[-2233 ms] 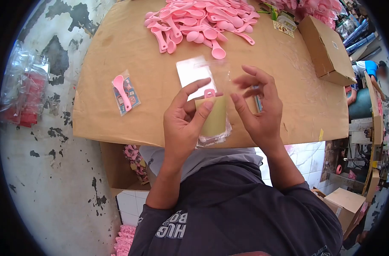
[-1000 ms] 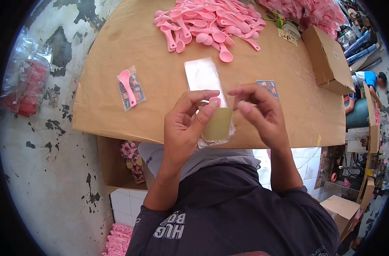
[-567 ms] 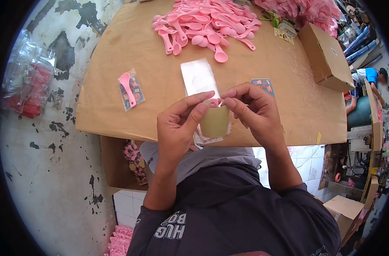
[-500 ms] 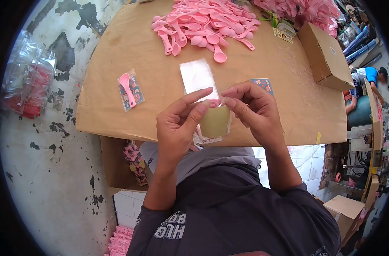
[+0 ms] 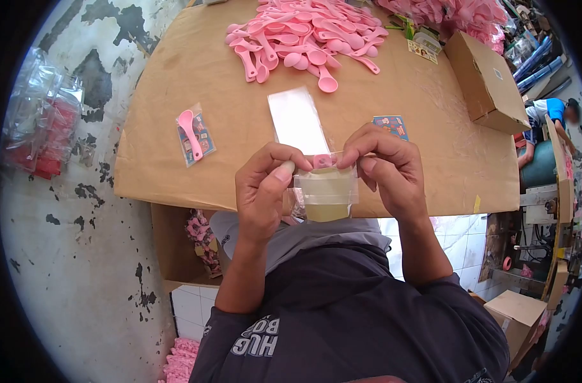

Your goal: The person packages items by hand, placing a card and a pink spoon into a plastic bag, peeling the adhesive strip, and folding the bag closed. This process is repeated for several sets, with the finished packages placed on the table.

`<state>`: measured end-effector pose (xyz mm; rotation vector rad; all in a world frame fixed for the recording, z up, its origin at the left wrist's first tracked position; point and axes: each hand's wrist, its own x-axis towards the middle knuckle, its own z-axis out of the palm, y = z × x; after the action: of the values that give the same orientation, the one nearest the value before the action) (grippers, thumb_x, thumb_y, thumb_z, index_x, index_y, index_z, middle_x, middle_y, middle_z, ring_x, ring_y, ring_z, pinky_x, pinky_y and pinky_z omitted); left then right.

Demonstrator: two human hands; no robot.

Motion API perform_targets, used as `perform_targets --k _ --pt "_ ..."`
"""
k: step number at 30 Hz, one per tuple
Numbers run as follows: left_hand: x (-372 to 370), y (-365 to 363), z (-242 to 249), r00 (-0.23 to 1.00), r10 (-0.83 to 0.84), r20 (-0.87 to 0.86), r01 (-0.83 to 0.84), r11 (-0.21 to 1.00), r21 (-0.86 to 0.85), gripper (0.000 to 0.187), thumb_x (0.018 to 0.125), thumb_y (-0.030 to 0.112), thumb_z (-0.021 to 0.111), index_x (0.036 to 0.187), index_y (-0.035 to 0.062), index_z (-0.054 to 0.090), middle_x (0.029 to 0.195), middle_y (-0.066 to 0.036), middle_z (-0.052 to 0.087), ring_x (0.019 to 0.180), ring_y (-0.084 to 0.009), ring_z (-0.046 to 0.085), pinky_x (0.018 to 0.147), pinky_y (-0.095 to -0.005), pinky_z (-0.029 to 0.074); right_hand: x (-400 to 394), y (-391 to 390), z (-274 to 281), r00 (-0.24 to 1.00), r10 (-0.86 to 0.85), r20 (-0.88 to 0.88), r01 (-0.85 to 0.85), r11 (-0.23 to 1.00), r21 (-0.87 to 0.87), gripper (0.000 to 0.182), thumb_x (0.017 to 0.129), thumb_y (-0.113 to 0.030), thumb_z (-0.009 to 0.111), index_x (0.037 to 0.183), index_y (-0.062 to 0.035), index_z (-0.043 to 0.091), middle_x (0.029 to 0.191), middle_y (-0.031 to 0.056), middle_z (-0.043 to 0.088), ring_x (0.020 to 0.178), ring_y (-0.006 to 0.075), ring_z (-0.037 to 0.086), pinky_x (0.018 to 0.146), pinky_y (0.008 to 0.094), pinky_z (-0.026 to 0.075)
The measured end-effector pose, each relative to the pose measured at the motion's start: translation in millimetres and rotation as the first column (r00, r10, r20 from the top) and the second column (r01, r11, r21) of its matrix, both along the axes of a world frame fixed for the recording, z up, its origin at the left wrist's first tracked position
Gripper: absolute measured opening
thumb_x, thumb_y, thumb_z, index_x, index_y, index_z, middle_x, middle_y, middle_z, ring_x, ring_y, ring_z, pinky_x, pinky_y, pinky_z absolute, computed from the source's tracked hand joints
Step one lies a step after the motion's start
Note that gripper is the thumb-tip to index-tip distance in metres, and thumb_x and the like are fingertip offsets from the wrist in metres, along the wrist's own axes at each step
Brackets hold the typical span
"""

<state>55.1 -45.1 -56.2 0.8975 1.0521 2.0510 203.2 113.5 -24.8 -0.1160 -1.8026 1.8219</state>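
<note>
Between my two hands is a clear plastic bag (image 5: 327, 186) with an olive-yellow card (image 5: 329, 210) inside. A pink handle end (image 5: 323, 161) shows at the bag's top edge; the rest of that pink item is hidden behind the card. My left hand (image 5: 268, 185) pinches the bag's upper left corner between thumb and fingers. At the upper right corner, my right hand (image 5: 388, 167) grips it the same way. Just beyond lies a stack of clear bags (image 5: 296, 118). Partly behind my right hand is a blue printed card (image 5: 393, 125).
A packed pink spoon (image 5: 190, 134) with a printed card lies on the table's left. At the back is a large heap of pink spoons (image 5: 304, 38). A cardboard box (image 5: 486, 86) stands at the right. Another person (image 5: 550, 118) works beyond it; plastic bags (image 5: 42, 115) hang on the left wall.
The bag's clear top flap has come down over the front of the card. Both hands have moved slightly lower and now pinch the top corners.
</note>
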Motion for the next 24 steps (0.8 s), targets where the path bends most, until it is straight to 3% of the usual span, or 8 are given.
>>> perform_targets --k 5,7,8,13,18,20,23,24 --pt "9.4 3.2 1.5 0.995 0.064 -0.074 -0.068 0.996 -0.058 0.02 0.095 -0.004 0.066 0.113 -0.002 0.058 0.104 -0.012 0.072 0.09 -0.0115 0.068 0.077 -0.0234 0.054 -3.8 -6.5 -1.6 0.991 -0.037 0.128 0.027 0.996 0.082 0.007 0.095 0.0 0.068 0.101 -0.0019 0.064 0.096 0.0016 0.062 0.09 0.0064 0.059 0.069 0.0182 0.045" --pt "11.5 1.1 15.0 0.992 0.0 0.125 0.008 0.998 -0.066 0.032 0.091 -0.007 0.072 0.118 -0.0005 0.055 0.109 -0.014 0.073 0.097 -0.0142 0.069 0.083 -0.027 0.055 -9.5 -10.8 -5.4 0.995 -0.094 0.026 0.096 0.992 -0.086 0.028 0.09 0.004 0.073 0.111 -0.0036 0.055 0.099 0.0019 0.06 0.092 0.0073 0.059 0.072 0.0197 0.048" --pt "7.2 -4.3 20.3 0.993 -0.078 0.093 0.089 0.989 -0.121 0.04 0.093 -0.003 0.072 0.129 -0.0003 0.055 0.114 -0.016 0.073 0.102 -0.0154 0.069 0.085 -0.0272 0.055 -10.5 -11.8 -3.0 0.995 -0.1 0.014 0.101 0.989 -0.111 0.041 0.088 0.006 0.075 0.117 -0.0058 0.049 0.101 0.0019 0.059 0.091 0.007 0.059 0.073 0.021 0.05" --pt "-6.7 -11.5 8.3 0.975 -0.16 -0.152 0.121 0.964 -0.236 0.046 0.095 -0.003 0.068 0.14 -0.0012 0.056 0.118 -0.014 0.073 0.107 -0.0162 0.07 0.09 -0.0276 0.056 -12.5 -12.9 -5.6 0.992 -0.067 -0.105 0.056 0.994 -0.098 0.043 0.087 0.006 0.076 0.119 -0.0061 0.05 0.1 0.0012 0.059 0.086 0.0042 0.057 0.069 0.0191 0.046" --pt "-45.1 -28.0 23.5 0.868 0.291 -0.402 -0.277 0.956 0.093 0.024 0.096 -0.006 0.065 0.12 -0.0015 0.064 0.123 -0.018 0.071 0.116 -0.0207 0.068 0.102 -0.0351 0.053 -8.4 -13.0 -11.8 0.956 -0.244 0.165 0.192 0.941 0.28 0.03 0.088 0.002 0.076 0.112 -0.0055 0.059 0.092 -0.0028 0.059 0.069 -0.0013 0.045 0.059 0.0169 0.034" --pt "-80.2 -40.7 23.3 0.666 0.434 -0.607 -0.436 0.886 0.156 0.023 0.096 -0.005 0.064 0.118 -0.002 0.058 0.132 -0.025 0.065 0.12 -0.0275 0.067 0.097 -0.0322 0.054 -2.9 -6.0 -14.7 0.954 -0.265 0.143 0.215 0.933 0.29 0.024 0.089 0.001 0.075 0.108 -0.0051 0.061 0.09 -0.0032 0.058 0.068 -0.0008 0.045 0.059 0.0173 0.034" --pt "-109.0 -59.8 20.0 0.636 0.427 -0.643 -0.541 0.841 0.023 0.028 0.092 -0.01 0.055 0.119 -0.002 0.06 0.142 -0.024 0.06 0.125 -0.0244 0.064 0.1 -0.0283 0.051 8.1 4.3 -12.1 0.944 -0.311 0.11 0.267 0.916 0.299 0.017 0.091 -0.001 0.073 0.104 -0.0046 0.063 0.089 -0.0035 0.058 0.067 0.0001 0.045 0.058 0.018 0.035" --pt "-110.1 -67.2 20.3 0.639 0.345 -0.687 -0.634 0.742 -0.218 0.038 0.086 -0.015 0.048 0.119 -0.0025 0.062 0.145 -0.022 0.058 0.134 -0.0247 0.057 0.099 -0.0274 0.048 10.8 7.6 -10.7 0.941 -0.326 0.091 0.286 0.909 0.302 0.015 0.092 -0.001 0.072 0.104 -0.0046 0.063 0.088 -0.0036 0.058 0.067 0.0005 0.046 0.058 0.0182 0.035"
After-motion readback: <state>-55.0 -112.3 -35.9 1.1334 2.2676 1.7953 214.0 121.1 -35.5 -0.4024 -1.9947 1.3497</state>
